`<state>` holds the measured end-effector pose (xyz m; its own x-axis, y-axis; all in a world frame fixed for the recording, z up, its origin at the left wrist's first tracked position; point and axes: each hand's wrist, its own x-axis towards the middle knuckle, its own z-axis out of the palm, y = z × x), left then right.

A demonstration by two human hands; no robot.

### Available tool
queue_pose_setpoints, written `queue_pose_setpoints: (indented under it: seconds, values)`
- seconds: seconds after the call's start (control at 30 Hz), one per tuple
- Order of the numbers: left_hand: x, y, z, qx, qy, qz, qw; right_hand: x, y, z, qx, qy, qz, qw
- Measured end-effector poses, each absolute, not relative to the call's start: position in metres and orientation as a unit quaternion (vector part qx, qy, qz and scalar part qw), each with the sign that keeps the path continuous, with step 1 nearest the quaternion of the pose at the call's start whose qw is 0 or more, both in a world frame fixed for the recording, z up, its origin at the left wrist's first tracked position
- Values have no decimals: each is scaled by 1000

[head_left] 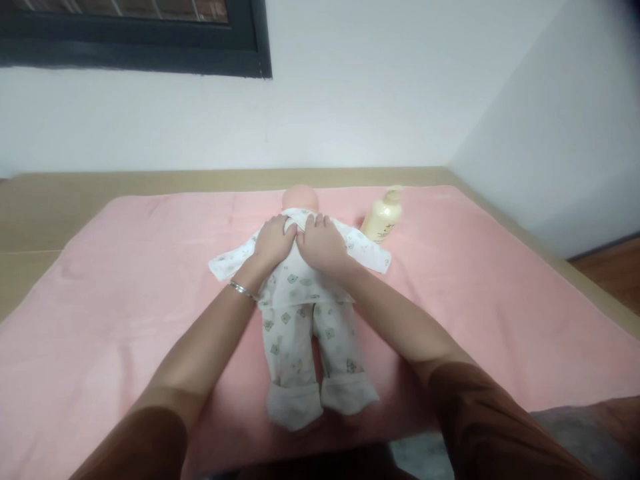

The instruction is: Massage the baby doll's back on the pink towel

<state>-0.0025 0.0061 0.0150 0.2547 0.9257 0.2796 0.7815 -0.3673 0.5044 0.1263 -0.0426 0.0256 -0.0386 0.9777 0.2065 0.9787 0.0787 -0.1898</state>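
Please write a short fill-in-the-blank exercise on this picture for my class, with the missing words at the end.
1. The left hand and right hand both rest on the doll, and a bracelet circles the ____ wrist.
2. Seen by the person, the bottle is to the ____ of the doll's head.
3. The cloth under the doll is coloured ____.

Missing words: left; right; pink.

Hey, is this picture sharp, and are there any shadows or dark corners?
Head view: soft and hazy, the bottle's lettering too blurred to read; head view: shadow darkens the pink sheet beside the doll; head view: the top right corner is dark, cause unclear.
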Motion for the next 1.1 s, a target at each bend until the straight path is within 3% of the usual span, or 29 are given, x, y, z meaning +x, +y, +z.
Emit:
queue_pose_setpoints:
  seconds: [0.27,0.63,0.9,1.1]
  values:
    - [21,-35,26,801,574,168,-7,158,-18,39,-685,-704,108,155]
    - [7,-3,24,793,569,193,101,133,-55,54,-675,-733,41,75]
    - [20,-21,20,794,576,193,24,149,-30,49,-684,-712,101,125]
    - [25,-41,39,843,532,81,5,151,-25,51,-692,-709,100,94]
